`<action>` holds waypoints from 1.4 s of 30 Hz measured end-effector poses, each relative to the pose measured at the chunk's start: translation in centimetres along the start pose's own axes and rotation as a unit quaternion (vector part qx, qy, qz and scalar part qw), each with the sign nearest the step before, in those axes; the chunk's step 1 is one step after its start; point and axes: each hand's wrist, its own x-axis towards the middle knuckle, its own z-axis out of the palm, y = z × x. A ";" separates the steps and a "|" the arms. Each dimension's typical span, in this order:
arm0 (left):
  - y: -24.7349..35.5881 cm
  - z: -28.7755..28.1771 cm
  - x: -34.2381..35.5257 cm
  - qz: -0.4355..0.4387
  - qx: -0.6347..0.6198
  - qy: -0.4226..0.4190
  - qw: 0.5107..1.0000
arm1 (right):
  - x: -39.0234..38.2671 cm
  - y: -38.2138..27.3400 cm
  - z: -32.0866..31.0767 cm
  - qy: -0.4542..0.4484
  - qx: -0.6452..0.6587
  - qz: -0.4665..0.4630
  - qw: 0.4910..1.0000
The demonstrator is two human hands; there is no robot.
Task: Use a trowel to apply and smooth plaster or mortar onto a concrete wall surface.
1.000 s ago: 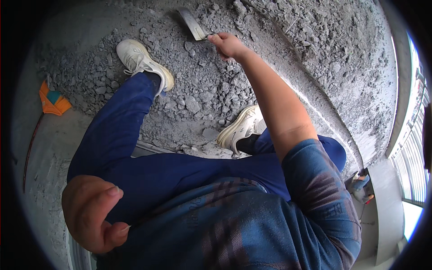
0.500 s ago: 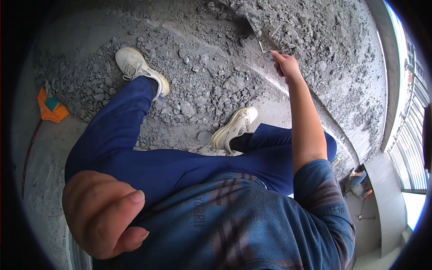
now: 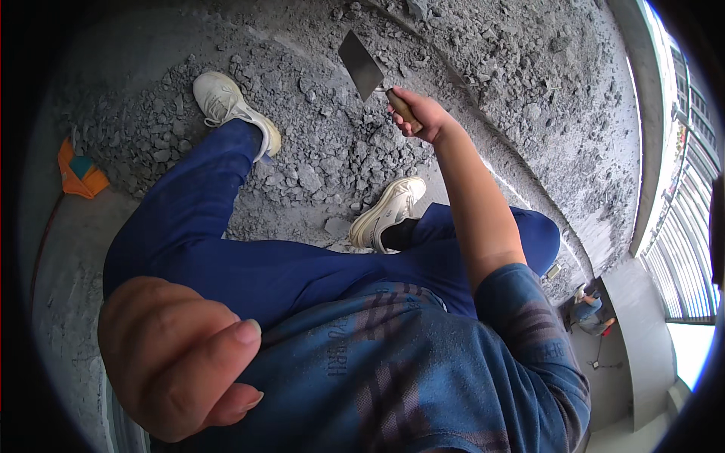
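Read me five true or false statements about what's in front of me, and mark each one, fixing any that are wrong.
1. The right hand holds a trowel by its wooden handle. True.
2. The left hand grips the trowel too. False: only the right hand is on it.
3. An orange broom lies left of the pale shoes. True.
4. The trousers are red. False: the trousers are blue.
5. Another person shows toward the right side of the view. True.
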 end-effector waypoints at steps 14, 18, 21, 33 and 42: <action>0.2 -0.1 -1.1 0.007 0.003 -0.021 1.000 | 5.8 -4.5 4.5 0.228 -0.503 -0.073 0.831; 0.4 -0.1 -0.7 0.010 -0.006 -0.031 0.999 | 5.0 -4.5 4.6 0.208 -0.585 -0.041 0.783; 1.5 -0.3 -0.2 0.018 0.008 -0.020 1.000 | 3.2 -5.8 3.1 0.268 -0.697 -0.085 0.660; 2.2 0.0 0.2 0.045 -0.015 0.001 0.999 | -23.5 -15.0 -12.6 0.493 -0.745 -0.031 0.447; 1.7 0.7 0.7 0.042 -0.010 -0.005 0.999 | -7.0 -3.8 -4.5 0.285 -0.727 -0.090 0.618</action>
